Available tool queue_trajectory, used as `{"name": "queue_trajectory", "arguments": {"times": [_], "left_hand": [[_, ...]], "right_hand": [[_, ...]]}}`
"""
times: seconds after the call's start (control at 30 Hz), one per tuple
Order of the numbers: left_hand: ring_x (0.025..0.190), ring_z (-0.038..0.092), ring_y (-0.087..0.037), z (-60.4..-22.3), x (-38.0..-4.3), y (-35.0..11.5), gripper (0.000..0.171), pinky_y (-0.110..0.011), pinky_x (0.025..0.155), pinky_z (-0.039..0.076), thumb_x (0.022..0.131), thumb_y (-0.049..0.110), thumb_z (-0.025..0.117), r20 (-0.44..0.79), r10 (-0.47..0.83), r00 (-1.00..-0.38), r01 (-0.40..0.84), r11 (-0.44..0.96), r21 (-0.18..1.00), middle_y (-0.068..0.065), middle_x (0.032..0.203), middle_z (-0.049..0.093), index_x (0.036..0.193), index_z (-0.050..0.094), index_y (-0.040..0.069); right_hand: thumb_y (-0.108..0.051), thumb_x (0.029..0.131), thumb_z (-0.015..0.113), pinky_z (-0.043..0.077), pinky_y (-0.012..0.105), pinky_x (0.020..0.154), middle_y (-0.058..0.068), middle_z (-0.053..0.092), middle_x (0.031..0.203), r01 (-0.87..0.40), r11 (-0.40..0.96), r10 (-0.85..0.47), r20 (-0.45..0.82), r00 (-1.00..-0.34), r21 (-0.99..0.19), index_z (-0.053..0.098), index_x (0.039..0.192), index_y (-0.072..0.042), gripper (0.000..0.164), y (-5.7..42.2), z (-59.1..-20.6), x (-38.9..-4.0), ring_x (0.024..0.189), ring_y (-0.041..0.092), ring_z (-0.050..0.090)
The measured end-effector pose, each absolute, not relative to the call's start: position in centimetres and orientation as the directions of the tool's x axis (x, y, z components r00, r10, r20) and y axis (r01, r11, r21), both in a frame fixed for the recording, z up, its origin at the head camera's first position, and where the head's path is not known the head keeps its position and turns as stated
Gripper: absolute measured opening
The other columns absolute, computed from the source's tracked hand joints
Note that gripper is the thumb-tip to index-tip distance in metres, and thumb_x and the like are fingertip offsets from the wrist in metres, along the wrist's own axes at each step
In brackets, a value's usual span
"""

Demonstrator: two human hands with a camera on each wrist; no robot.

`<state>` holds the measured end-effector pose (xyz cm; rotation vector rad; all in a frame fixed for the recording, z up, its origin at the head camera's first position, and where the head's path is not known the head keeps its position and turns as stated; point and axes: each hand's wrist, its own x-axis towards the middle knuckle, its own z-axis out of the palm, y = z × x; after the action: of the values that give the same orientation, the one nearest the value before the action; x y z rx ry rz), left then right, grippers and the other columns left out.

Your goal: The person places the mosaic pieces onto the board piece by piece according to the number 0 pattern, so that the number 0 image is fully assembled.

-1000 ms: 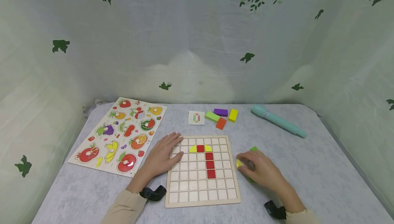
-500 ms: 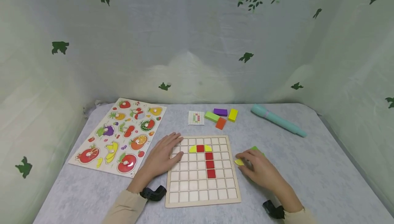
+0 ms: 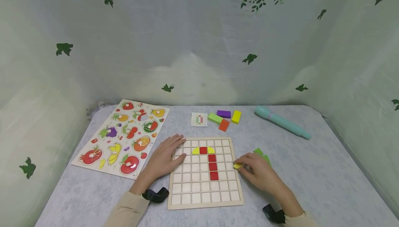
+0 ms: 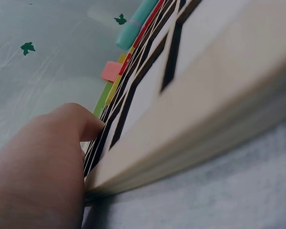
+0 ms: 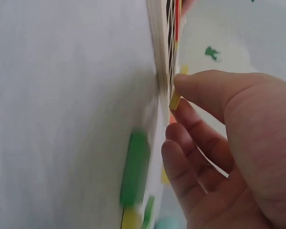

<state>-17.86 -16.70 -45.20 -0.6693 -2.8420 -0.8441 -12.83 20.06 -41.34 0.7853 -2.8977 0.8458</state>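
Note:
My right hand (image 3: pixel 257 171) pinches a small yellow tile (image 3: pixel 238 166) between thumb and fingers, at the right edge of a wooden grid board (image 3: pixel 190 207). In the right wrist view the yellow tile (image 5: pixel 175 102) shows edge-on, close by the board's side. Fingers spread, my left hand (image 3: pixel 162 158) rests on the board's left edge; its thumb (image 4: pixel 81 119) lies over the rim in the left wrist view. Set in the grid are several red tiles (image 3: pixel 213 166), with a rounded yellow tile (image 3: pixel 195 150) at either end of the top row.
Green tiles (image 3: pixel 262 155) lie just beyond my right hand. Behind the board are a pattern card (image 3: pixel 198 119) and green, purple, orange (image 3: pixel 223 125) and yellow blocks. A teal tapered tube (image 3: pixel 282 122) lies back right, a fruit puzzle board (image 3: pixel 124 138) at left.
My right hand has moved left with the yellow tile, from the tabletop to the board's right edge, uncovering more of the green tiles. The left hand has stayed put.

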Motion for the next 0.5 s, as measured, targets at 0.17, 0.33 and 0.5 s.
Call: {"name": "queue_trajectory", "arguments": {"times": [0.17, 0.33, 0.5], "left_hand": [[0.153, 0.036, -0.028, -45.1, -17.8, -16.7, 0.059, -0.048, 0.128, 0.026, 0.098, 0.037, 0.067, 0.216, 0.385, -0.897, 0.440, 0.751, 0.492, -0.008, 0.160, 0.047, 0.149, 0.055, 0.012], [0.152, 0.037, -0.029, -45.0, -17.9, -16.7, 0.058, -0.048, 0.128, 0.027, 0.097, 0.037, 0.067, 0.222, 0.384, -0.896, 0.443, 0.750, 0.491, -0.008, 0.159, 0.048, 0.149, 0.056, 0.012], [0.152, 0.037, -0.029, -44.9, -17.6, -16.7, 0.057, -0.048, 0.128, 0.027, 0.097, 0.036, 0.067, 0.221, 0.381, -0.898, 0.440, 0.747, 0.498, -0.008, 0.159, 0.048, 0.148, 0.056, 0.012]], "right_hand": [[-0.015, 0.094, 0.076, 0.056, 0.026, 0.077, -0.009, 0.069, 0.115, -0.485, 0.685, -0.499, 0.135, -0.856, -0.544, 0.076, 0.116, -0.021, 0.022, 18.4, -41.2, -12.0, 0.096, 0.008, 0.059], [-0.015, 0.095, 0.075, 0.054, 0.022, 0.075, -0.011, 0.067, 0.116, -0.523, 0.610, -0.559, 0.145, -0.817, -0.596, 0.076, 0.116, -0.022, 0.022, 17.1, -41.3, -11.5, 0.094, 0.008, 0.056], [-0.017, 0.097, 0.073, 0.057, 0.023, 0.082, -0.015, 0.066, 0.114, -0.551, 0.557, -0.639, 0.102, -0.762, -0.622, 0.075, 0.117, -0.024, 0.021, 15.9, -41.0, -11.0, 0.100, 0.006, 0.059]]}}
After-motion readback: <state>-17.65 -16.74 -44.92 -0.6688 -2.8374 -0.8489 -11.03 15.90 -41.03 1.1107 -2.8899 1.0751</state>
